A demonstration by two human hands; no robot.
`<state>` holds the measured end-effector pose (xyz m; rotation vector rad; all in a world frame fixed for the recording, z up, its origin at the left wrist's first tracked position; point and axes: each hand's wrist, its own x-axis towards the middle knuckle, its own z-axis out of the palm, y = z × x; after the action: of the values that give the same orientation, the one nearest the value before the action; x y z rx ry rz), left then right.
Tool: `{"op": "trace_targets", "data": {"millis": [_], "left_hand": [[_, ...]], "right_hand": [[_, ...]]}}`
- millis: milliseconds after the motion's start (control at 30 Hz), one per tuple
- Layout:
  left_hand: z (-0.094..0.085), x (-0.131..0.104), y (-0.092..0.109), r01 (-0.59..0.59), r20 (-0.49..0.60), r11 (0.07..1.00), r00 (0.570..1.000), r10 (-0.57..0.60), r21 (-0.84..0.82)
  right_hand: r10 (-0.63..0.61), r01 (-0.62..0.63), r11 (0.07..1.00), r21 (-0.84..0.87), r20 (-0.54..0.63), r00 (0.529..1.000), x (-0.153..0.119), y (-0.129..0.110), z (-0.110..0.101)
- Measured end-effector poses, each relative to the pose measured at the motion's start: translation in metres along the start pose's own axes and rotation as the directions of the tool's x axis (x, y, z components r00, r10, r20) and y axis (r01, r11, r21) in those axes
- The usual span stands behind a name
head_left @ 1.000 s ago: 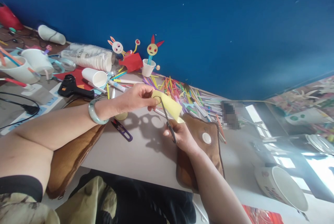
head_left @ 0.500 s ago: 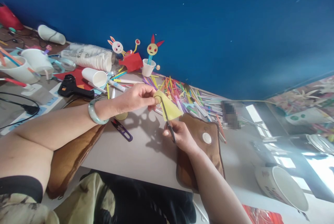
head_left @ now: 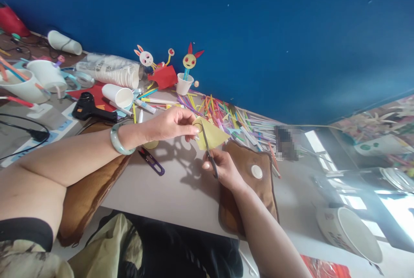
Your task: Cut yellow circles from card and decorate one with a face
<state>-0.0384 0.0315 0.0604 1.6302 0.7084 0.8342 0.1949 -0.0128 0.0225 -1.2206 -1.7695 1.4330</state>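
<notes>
Between the thumb and fingers of my left hand [head_left: 176,124] is the left edge of a piece of yellow paper [head_left: 213,135], held above the table. A curved outline shows on the paper close to my thumb. My right hand [head_left: 223,168] is closed round the dark handles of a pair of scissors [head_left: 211,159], whose blades point up and lie across the paper near that outline. Purple thread snips [head_left: 152,161] lie on the table below my left wrist. A round yellow paper piece [head_left: 151,144] is partly hidden under that wrist.
A brown cushion-like pad [head_left: 246,191] lies under my right forearm, another [head_left: 93,183] under my left. Behind my hands are scattered coloured pipe cleaners [head_left: 223,114], a black glue gun [head_left: 92,107], paper cups [head_left: 118,96] and a cup figure [head_left: 185,83]. A white pot [head_left: 349,232] stands right.
The yellow paper has turned slightly and moved a little to the right with my left hand. My right hand and the scissors stay nearly in place.
</notes>
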Motion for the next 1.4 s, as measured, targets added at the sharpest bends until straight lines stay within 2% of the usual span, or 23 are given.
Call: {"op": "trace_targets", "data": {"millis": [367,1400], "left_hand": [[0.0013,0.0011,0.0022,-0.009,-0.002,0.999,1.000,0.009,-0.047],[0.0011,-0.0009,0.0056,0.021,-0.015,1.000,1.000,-0.021,-0.008]], "right_hand": [[-0.010,0.010,1.000,0.011,0.021,1.000,-0.0011,0.0003,-0.0014],[0.009,-0.009,1.000,-0.016,0.019,1.000,-0.0020,-0.0003,-0.0038]]}}
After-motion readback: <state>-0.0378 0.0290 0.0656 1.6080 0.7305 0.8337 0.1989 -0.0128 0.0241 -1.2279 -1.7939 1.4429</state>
